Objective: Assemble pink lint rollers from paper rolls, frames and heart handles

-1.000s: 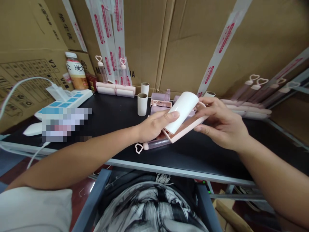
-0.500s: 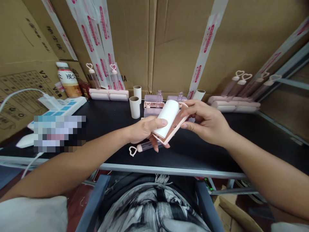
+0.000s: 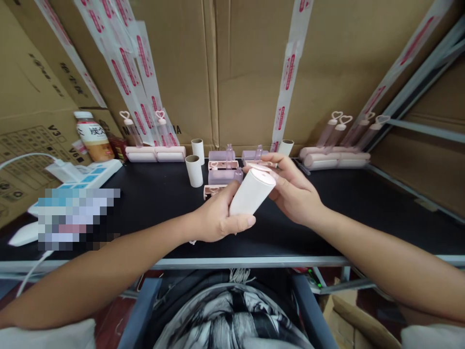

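My left hand (image 3: 218, 213) is wrapped around a white roll (image 3: 250, 194), held tilted above the black tabletop with its pinkish end facing up and right. My right hand (image 3: 296, 191) is at that upper end, thumb and fingers closed on the edge of a pale pink plastic shell (image 3: 262, 166) that shows just behind the roll. Most of the shell is hidden by the roll and fingers. Behind my hands lie open pink cases with translucent purple parts (image 3: 222, 176). A small tip of a pale handle (image 3: 192, 242) peeks out below my left wrist.
White cardboard tubes (image 3: 194, 171) stand behind my left hand. Pink rollers with heart-topped handles line the back left (image 3: 155, 154) and back right (image 3: 336, 158). A bottle (image 3: 93, 136) and a power strip (image 3: 96, 177) are at left. Cardboard (image 3: 247, 72) walls the back.
The roll and shell have been turned so that the roll's end now faces up toward me and the shell is mostly behind it. My right hand has shifted along to that end.
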The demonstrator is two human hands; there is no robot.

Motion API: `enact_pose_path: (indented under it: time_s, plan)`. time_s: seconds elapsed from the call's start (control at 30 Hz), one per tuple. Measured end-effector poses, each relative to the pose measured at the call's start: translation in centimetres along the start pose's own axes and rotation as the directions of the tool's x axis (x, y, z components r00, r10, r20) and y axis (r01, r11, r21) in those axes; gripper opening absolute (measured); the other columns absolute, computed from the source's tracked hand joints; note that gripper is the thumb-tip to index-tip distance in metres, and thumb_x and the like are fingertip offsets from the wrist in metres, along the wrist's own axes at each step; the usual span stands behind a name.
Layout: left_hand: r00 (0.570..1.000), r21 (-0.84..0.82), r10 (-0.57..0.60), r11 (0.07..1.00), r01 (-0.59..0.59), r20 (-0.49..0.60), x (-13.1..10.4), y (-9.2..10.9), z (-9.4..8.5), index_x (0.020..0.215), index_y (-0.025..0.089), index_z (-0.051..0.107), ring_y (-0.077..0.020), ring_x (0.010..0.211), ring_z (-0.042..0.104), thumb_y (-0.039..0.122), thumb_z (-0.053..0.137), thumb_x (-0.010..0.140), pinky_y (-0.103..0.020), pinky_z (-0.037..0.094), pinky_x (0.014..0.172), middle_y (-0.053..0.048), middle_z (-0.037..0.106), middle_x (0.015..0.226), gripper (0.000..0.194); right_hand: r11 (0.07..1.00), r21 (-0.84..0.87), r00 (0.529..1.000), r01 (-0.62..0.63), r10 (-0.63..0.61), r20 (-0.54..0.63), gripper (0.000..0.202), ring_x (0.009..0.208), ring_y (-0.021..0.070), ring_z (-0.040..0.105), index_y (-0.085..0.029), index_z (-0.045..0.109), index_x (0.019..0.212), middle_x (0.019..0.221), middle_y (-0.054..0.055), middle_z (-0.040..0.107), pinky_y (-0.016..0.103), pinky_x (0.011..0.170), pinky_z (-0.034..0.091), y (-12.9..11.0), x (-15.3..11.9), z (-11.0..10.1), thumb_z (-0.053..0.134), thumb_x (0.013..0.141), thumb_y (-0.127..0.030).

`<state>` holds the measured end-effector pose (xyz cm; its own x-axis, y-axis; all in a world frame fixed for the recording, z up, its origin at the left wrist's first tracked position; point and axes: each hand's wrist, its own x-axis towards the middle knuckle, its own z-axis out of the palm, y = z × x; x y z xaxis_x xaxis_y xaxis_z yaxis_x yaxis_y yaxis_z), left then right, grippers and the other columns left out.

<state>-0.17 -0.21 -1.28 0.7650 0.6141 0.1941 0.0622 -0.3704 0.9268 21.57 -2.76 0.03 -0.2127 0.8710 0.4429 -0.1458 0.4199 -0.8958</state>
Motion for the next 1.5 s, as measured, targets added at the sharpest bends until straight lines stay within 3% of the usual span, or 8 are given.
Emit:
enact_pose_path:
  time_s: [0.1,0.23,0.37,0.5,0.7,0.93,1.2,1.5]
  plan:
    - [0.993,0.258,0.080,0.964,-0.057,-0.081,-0.2,0.0,-0.3,0.121,0.019,0.046,-0.0195,0.087,0.063,0.060,0.078,0.080,-0.033,0.054,0.074,-0.008,0.067,0.106,0.066,0.993,0.096,0.996,-0.066,0.059,0.071,0.053,0.107,0.0235,0.070,-0.028,0.058,0.131,0.125,0.009,0.070,0.037,0.090,0.059,-0.5,-0.4,0.2,0.071,0.091,-0.061]
    - [0.996,0.477,0.075,0.878,-0.043,-0.049,-0.2,0.4,-0.5,0.119,0.020,0.044,-0.0213,0.087,0.064,0.064,0.073,0.081,-0.035,0.051,0.072,-0.008,0.067,0.109,0.065,0.994,0.081,0.986,-0.066,0.053,0.156,0.057,0.091,0.0206,0.068,-0.024,0.062,0.122,0.110,0.007,0.070,0.033,0.080,0.057,-1.2,-0.3,-0.5,0.086,0.080,-0.053]
    - [0.999,0.630,0.049,0.776,-0.027,-0.019,-0.4,1.4,-0.5,0.121,0.022,0.046,-0.0244,0.090,0.069,0.053,0.071,0.082,-0.036,0.052,0.074,-0.008,0.070,0.109,0.056,0.994,-0.103,0.932,-0.025,0.060,0.357,0.051,0.092,0.0193,0.066,-0.021,0.063,0.113,0.108,0.006,0.067,0.031,0.079,0.056,-2.8,0.2,-2.5,0.091,0.078,-0.046]
    - [0.999,0.755,0.045,0.655,-0.036,0.009,-0.6,2.2,-0.5,0.124,0.021,0.049,-0.0275,0.091,0.073,0.046,0.067,0.082,-0.038,0.053,0.075,-0.008,0.074,0.113,0.052,0.965,-0.261,0.861,0.022,0.114,0.495,0.063,0.105,0.0218,0.067,-0.022,0.064,0.123,0.120,0.008,0.066,0.030,0.082,0.059,-3.8,0.1,-3.8,0.097,0.072,-0.041]
    - [0.996,0.864,0.058,0.496,-0.083,0.062,-0.4,2.1,-0.9,0.126,0.020,0.053,-0.0301,0.096,0.076,0.043,0.066,0.083,-0.037,0.053,0.074,-0.009,0.077,0.116,0.050,0.972,-0.234,0.887,0.008,0.102,0.451,0.054,0.113,0.0247,0.067,-0.025,0.060,0.113,0.136,0.010,0.062,0.033,0.078,0.063,-3.0,-0.7,-3.2,0.096,0.073,-0.035]
    - [0.993,0.852,0.114,0.518,-0.073,0.016,0.0,1.4,-1.5,0.121,0.022,0.057,-0.0267,0.093,0.075,0.064,0.067,0.088,-0.033,0.049,0.071,-0.005,0.076,0.109,0.054,0.976,-0.219,0.933,0.014,0.067,0.354,0.052,0.122,0.0265,0.063,-0.024,0.053,0.099,0.134,0.010,0.063,0.037,0.088,0.062,-2.1,-0.7,-2.6,0.097,0.072,-0.034]
    - [0.985,0.890,0.171,0.453,-0.055,-0.026,-0.2,1.8,-1.6,0.114,0.021,0.059,-0.0238,0.086,0.074,0.057,0.065,0.089,-0.031,0.043,0.065,-0.005,0.076,0.100,0.044,0.992,-0.072,0.952,-0.103,0.120,0.281,0.055,0.104,0.0216,0.065,-0.025,0.052,0.098,0.125,0.008,0.061,0.031,0.075,0.062,-2.2,-1.2,-1.5,0.098,0.069,-0.028]
    - [0.982,0.872,0.186,0.486,-0.061,-0.035,-0.2,1.5,-1.7,0.113,0.021,0.057,-0.0243,0.082,0.074,0.058,0.064,0.090,-0.031,0.042,0.064,-0.005,0.076,0.099,0.044,0.988,-0.018,0.962,-0.152,0.152,0.226,0.054,0.088,0.0166,0.062,-0.023,0.052,0.090,0.113,0.004,0.060,0.028,0.065,0.060,-2.7,-1.1,-1.1,0.100,0.065,-0.023]
